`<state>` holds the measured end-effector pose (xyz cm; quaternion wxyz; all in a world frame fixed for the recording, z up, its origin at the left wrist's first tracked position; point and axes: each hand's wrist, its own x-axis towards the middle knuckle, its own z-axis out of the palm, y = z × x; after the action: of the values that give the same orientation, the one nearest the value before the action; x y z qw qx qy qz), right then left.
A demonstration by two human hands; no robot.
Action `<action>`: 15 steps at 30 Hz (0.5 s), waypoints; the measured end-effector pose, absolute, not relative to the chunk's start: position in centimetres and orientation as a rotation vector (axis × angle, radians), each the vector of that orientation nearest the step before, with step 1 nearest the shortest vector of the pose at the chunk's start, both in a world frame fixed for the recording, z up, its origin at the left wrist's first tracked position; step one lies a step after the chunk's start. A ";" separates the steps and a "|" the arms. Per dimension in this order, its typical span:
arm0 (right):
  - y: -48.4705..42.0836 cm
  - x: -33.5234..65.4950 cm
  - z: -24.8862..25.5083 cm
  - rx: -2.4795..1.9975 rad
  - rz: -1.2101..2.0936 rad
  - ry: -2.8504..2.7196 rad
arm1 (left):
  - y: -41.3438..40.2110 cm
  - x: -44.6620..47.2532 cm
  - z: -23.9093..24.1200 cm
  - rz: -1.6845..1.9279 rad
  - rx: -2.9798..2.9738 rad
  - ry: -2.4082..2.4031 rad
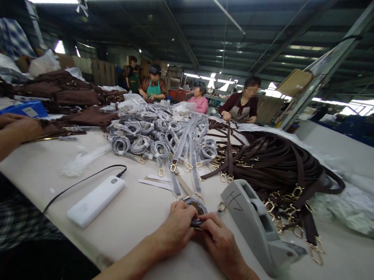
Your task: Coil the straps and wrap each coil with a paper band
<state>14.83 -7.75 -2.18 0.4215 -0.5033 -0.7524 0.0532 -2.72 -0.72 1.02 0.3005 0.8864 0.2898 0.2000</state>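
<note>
Low in the middle of the head view, my left hand (pixel 177 225) and my right hand (pixel 222 238) come together on a coiled strap (pixel 198 206) in a greyish wrapping. Fingers of both hands are closed on the near edge of the coil. A metal clip (pixel 221 206) lies just beyond my right hand. Two straight wrapped straps (pixel 194 169) run from the pile down to the coil. To the right of my hands stands a grey tape dispenser (pixel 250 225) with dark marker writing. The strap's underside is hidden by my fingers.
Behind lies a heap of wrapped coiled straps (pixel 141 133). Brown straps with gold clips (pixel 279 163) are piled at right. A white power bank (pixel 96 201) with a black cable, paper strips (pixel 154 184) and another person's hand (pixel 24 127) are at left. Several people sit or stand farther back.
</note>
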 end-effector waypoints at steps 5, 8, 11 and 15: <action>-7.0 15.7 0.6 -1.294 0.436 -1.932 | -0.4 -1.7 0.1 0.586 2.310 0.852; -5.5 16.1 2.2 -1.433 0.314 -1.947 | -0.3 -1.6 -0.1 0.611 2.305 0.845; -3.8 15.9 2.6 -1.517 0.080 -1.982 | -0.4 -1.7 -0.3 0.636 2.305 0.843; -2.6 15.0 2.0 -1.549 0.009 -2.044 | -0.6 -1.6 -0.7 0.693 2.308 0.835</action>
<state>14.97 -2.59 1.95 0.2843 -0.5791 -0.7641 0.0034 -1.63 -0.59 -0.71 0.2912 0.8658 0.3132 0.2599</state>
